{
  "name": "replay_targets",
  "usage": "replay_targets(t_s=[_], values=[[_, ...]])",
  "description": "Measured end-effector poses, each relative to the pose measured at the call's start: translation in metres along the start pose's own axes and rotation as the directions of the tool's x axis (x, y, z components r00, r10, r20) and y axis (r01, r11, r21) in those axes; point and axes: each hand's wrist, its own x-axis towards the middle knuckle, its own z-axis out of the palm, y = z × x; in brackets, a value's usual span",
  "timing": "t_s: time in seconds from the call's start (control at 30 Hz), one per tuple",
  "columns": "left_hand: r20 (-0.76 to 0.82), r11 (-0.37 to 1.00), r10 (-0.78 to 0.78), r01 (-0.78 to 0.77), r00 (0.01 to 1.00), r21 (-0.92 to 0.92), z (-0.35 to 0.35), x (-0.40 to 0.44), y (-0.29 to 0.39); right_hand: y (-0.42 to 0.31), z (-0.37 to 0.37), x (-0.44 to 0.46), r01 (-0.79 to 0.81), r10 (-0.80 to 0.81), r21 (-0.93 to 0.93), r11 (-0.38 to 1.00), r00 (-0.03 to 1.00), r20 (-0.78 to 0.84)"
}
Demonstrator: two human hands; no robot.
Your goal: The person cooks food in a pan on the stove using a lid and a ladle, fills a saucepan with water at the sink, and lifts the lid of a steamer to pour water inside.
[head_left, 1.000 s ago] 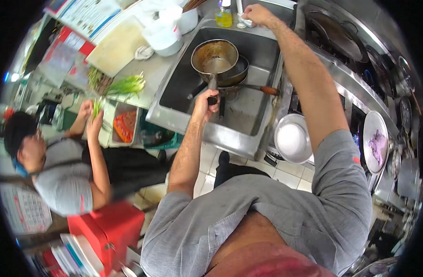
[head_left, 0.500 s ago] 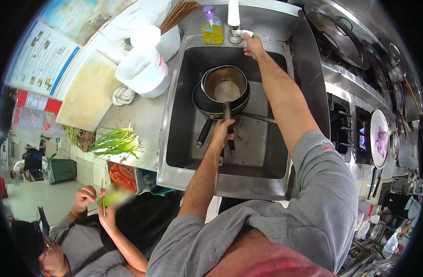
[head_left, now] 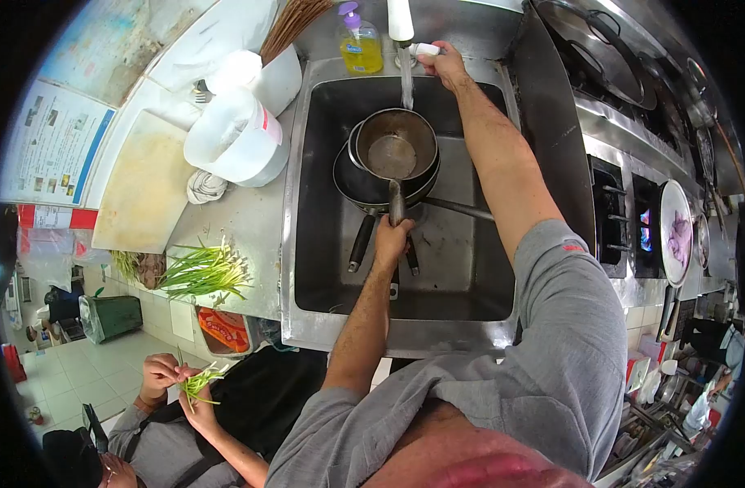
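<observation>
In the head view, my left hand (head_left: 391, 237) is wrapped round the handle of a worn metal saucepan (head_left: 394, 154). This saucepan sits on dark pans (head_left: 352, 180) whose black handles jut out inside the sink (head_left: 474, 260). At the back edge, my right hand (head_left: 449, 65) grips the white tap lever (head_left: 426, 50). Water (head_left: 406, 85) streams from the white tap (head_left: 400, 20) down by the far rim of the saucepan; whether it lands inside I cannot tell.
A yellow soap bottle (head_left: 360, 49) stands behind the sink. Left are a white bucket (head_left: 246, 150), a cutting board (head_left: 140, 183) and spring onions (head_left: 205, 272). A co-worker's hands (head_left: 181, 390) hold greens at lower left. Right, a pan (head_left: 673, 232) sits by a lit burner.
Water now runs from the tap. My right hand has closed around the lever and shifted slightly. My left hand still holds the saucepan handle; the camera view has shifted a little.
</observation>
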Motion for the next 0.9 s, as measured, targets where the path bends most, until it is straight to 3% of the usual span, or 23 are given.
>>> replay_targets(t_s=[0.13,0.17,0.2,0.23,0.3,0.37,0.4,0.43,0.47,0.5,0.53,0.57,0.63,0.7,0.77,0.83,0.9], values=[[-0.025,0.999,-0.003,0.004,1.000,0.042,0.000,-0.001,0.002,-0.002,-0.001,0.004,0.010,-0.011,-0.195,0.981,1.000,-0.002],[-0.023,0.999,0.010,-0.009,1.000,0.041,0.000,0.001,0.000,-0.008,-0.002,0.003,0.083,-0.092,-0.495,0.865,0.996,0.007],[-0.018,0.999,0.020,-0.019,1.000,0.040,0.000,0.000,-0.002,-0.020,-0.001,-0.005,0.135,-0.161,-0.745,0.653,0.986,0.038],[-0.002,0.999,0.019,-0.019,1.000,0.045,0.000,-0.002,-0.004,-0.034,-0.003,-0.011,0.146,-0.139,-0.776,0.613,0.987,0.077],[-0.120,0.986,0.140,-0.129,0.983,0.101,0.003,-0.006,-0.003,-0.062,-0.009,-0.020,0.189,-0.132,-0.784,0.592,0.982,0.137],[-0.129,0.970,0.232,-0.219,0.964,0.110,0.000,0.004,-0.017,-0.112,-0.020,-0.031,0.275,-0.058,-0.902,0.332,0.961,0.272],[-0.123,0.959,0.264,-0.247,0.957,0.139,-0.002,0.007,-0.020,-0.129,-0.032,-0.034,0.371,-0.148,-0.900,0.227,0.927,0.345],[-0.115,0.946,0.297,-0.276,0.948,0.167,-0.004,0.011,-0.024,-0.169,-0.040,-0.060,0.297,0.035,-0.922,0.248,0.948,0.315],[-0.102,0.922,0.344,-0.315,0.933,0.223,-0.007,0.018,-0.031,-0.188,-0.054,-0.074,0.299,-0.010,-0.922,0.247,0.952,0.306],[-0.097,0.892,0.397,-0.359,0.913,0.274,-0.009,0.025,-0.037,-0.213,-0.066,-0.092,0.284,-0.041,-0.946,0.159,0.959,0.281],[-0.092,0.798,0.537,-0.469,0.839,0.377,-0.010,0.030,-0.041,-0.234,-0.087,-0.121,0.287,-0.123,-0.927,0.240,0.957,0.264],[-0.085,0.683,0.665,-0.558,0.742,0.471,-0.012,0.030,-0.043,-0.247,-0.106,-0.137,0.324,-0.217,-0.916,0.237,0.937,0.275],[-0.147,0.479,0.811,-0.500,0.566,0.721,-0.011,0.015,-0.038,-0.277,-0.155,-0.183,0.394,-0.258,-0.891,0.224,0.906,0.336],[-0.132,0.624,0.748,-0.622,0.650,0.473,-0.023,0.000,-0.026,-0.282,-0.218,-0.218,0.481,-0.392,-0.864,0.146,0.830,0.396],[-0.206,0.672,0.700,-0.534,0.683,0.512,-0.013,-0.074,0.009,-0.290,-0.289,-0.281,0.469,-0.415,-0.868,0.160,0.830,0.372],[-0.314,0.651,0.759,-0.648,0.570,0.395,-0.015,-0.110,0.014,-0.276,-0.378,-0.332,0.438,-0.525,-0.863,0.251,0.811,0.259],[-0.342,0.590,0.807,-0.674,0.482,0.444,-0.007,-0.174,0.033,-0.258,-0.478,-0.390,0.242,-0.530,-0.900,0.361,0.848,0.015]])
